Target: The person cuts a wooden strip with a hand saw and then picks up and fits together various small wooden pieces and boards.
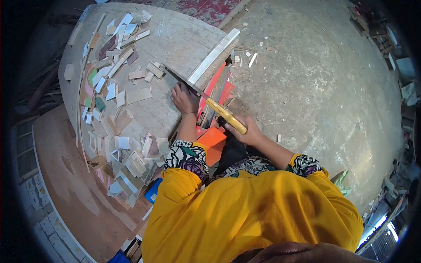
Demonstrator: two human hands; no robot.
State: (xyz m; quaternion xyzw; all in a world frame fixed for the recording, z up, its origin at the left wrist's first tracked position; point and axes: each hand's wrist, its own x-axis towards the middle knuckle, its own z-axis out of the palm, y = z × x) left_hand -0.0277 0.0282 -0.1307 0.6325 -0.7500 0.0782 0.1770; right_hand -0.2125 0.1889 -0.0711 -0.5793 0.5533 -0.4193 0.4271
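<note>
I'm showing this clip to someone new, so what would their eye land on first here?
Probably the handsaw at centre, its yellow handle gripped by the right hand, blade crossing a long pale board at the worktable's edge. The left hand presses down beside the blade. To the left, a heap of small offcuts litters the table.

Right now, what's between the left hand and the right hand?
Head view: the saw spans the gap from the right hand past the left hand; red offcuts lie beneath.

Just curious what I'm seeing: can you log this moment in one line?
right hand: grips saw handle | left hand: presses on workbench beside long strip | offcuts: scattered left
</note>
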